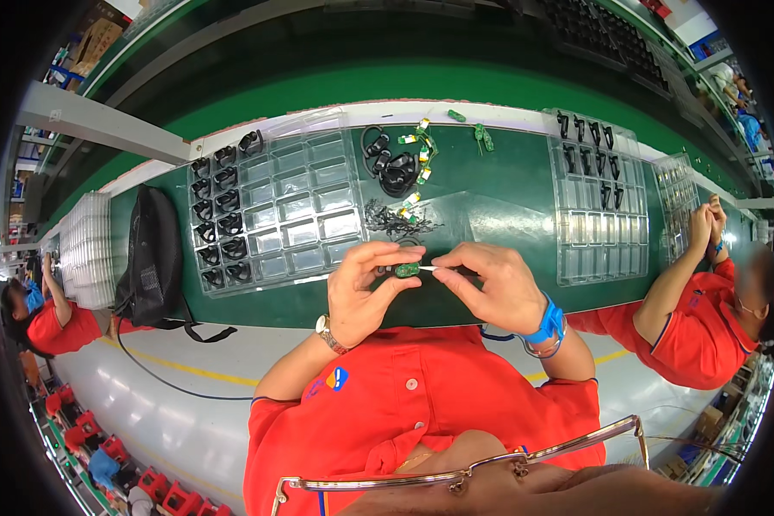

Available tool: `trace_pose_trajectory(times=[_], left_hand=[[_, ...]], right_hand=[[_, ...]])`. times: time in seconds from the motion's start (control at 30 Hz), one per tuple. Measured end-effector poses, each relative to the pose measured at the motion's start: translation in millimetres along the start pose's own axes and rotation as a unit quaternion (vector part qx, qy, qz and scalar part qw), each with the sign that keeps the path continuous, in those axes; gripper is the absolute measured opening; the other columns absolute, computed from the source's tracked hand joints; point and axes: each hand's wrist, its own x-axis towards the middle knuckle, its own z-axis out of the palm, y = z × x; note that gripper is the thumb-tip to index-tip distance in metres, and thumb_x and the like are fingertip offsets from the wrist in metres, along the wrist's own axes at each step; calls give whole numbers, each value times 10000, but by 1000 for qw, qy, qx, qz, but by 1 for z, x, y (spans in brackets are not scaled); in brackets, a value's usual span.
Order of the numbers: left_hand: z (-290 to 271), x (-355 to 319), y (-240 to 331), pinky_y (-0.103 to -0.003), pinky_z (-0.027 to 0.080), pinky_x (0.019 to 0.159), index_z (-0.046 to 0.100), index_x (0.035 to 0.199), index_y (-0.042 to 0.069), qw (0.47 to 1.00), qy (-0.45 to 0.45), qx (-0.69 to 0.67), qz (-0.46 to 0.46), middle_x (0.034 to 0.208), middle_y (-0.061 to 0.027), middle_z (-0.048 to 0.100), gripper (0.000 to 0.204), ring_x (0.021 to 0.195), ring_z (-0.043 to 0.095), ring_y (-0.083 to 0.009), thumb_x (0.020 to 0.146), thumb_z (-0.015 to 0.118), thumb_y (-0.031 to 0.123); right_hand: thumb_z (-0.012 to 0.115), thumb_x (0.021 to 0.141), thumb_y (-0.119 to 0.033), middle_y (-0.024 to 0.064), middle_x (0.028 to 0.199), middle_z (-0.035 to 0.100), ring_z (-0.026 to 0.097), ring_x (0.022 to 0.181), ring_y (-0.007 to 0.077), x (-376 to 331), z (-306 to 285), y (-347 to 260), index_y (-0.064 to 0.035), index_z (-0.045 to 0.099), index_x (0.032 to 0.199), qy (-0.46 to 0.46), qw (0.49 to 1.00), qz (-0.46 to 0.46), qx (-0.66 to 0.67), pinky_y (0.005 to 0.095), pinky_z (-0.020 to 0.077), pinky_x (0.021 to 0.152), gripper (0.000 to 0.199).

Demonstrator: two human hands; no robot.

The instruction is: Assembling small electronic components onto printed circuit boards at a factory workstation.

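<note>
My left hand [360, 288] pinches a small green circuit board [407, 270] between thumb and fingers, with a dark part partly hidden behind it. Closed on a thin white stick-like piece [428, 267], my right hand [495, 284] holds its tip at the board's right end. Just beyond my hands lies a heap of short black strips [396, 222]. Farther off are black ear-hook pieces [396, 174] and several small green boards with white and yellow parts [424, 155].
A clear compartment tray [305, 206] on the left holds black ear-hook pieces in its left columns. Another clear tray [602, 228] stands right, with black parts at its far end. A black bag [150, 254] and stacked trays [86, 249] lie farther left. Co-workers in red sit at both sides.
</note>
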Motion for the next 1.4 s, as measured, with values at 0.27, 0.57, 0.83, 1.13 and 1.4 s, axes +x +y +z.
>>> trace_pose_trajectory(times=[0.27, 0.57, 0.83, 1.13, 1.4], left_hand=[[4, 5, 3, -381, 534, 878, 430, 1156, 7, 992, 7, -124, -7, 1052, -204, 639, 465, 1072, 609, -324, 773, 629, -166], [2, 6, 5, -357, 551, 839, 451, 1129, -3, 987, 34, -138, -70, 1048, -209, 637, 440, 1025, 633, -323, 765, 641, -162], [4, 8, 2, -283, 561, 731, 568, 1047, 0, 997, 67, -3, 39, 979, -154, 635, 374, 915, 655, -225, 724, 722, -110], [-1, 11, 0, -263, 537, 655, 656, 907, 20, 981, 59, 170, 77, 922, -78, 621, 305, 794, 633, -144, 650, 817, -4], [2, 12, -1, -256, 501, 673, 613, 928, 11, 995, 36, 94, 0, 906, -84, 599, 340, 813, 629, -157, 654, 803, -57]], right_hand=[[618, 902, -114, 49, 769, 664, 608, 698, 90, 0, -6, 7, 6, 657, 911, -87, 944, 128, 293, 245, 481, 609, 126], [673, 857, -86, 39, 795, 643, 547, 687, 67, -1, -3, 15, 0, 657, 955, -102, 934, 130, 318, 223, 433, 558, 131], [735, 772, -69, 53, 887, 625, 597, 721, 149, 12, 6, 3, -41, 695, 978, 10, 988, -7, 154, 259, 469, 585, 211], [709, 776, -43, 65, 845, 631, 599, 662, 163, 12, 12, 16, -31, 697, 955, 43, 986, -84, 140, 270, 483, 572, 180], [733, 722, -49, 48, 752, 620, 544, 548, 90, 14, 13, 20, -9, 641, 819, 10, 988, -34, 147, 220, 449, 490, 139]])
